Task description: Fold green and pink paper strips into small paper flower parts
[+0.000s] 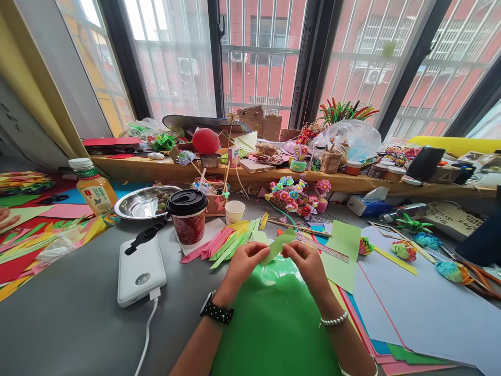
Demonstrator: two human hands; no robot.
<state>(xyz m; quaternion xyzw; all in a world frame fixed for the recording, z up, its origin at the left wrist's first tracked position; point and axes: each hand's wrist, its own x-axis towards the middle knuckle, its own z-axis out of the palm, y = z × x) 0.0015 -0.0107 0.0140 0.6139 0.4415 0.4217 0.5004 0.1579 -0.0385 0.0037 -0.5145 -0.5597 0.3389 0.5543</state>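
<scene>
Presently, we find both hands at work over a glossy green sheet point(274, 324) on the grey worktop point(66, 329). We record the left hand point(253, 257) with thumb and fingers pinched on one end of a light-green paper strip point(278, 246). We record the right hand point(306, 261) likewise closed on the strip's other end. The strip is held aslant between the two, above the far part of the glossy sheet.

Just beyond the left hand we note a fanned pile of pink, yellow and green strips point(230, 244). To the right of the right hand we note a clear ruler point(324, 248), partly covered by a light-green sheet point(347, 245); further right lie large white sheets point(426, 308).

On the left we list a lidded red cup point(188, 228), a white power bank point(135, 261) with its cable point(147, 329) plugged in, and a metal dish point(135, 203) holding small round items. Behind it stands a juice bottle point(96, 192). At the far left edge we see part of another person's hand point(3, 218).
</scene>
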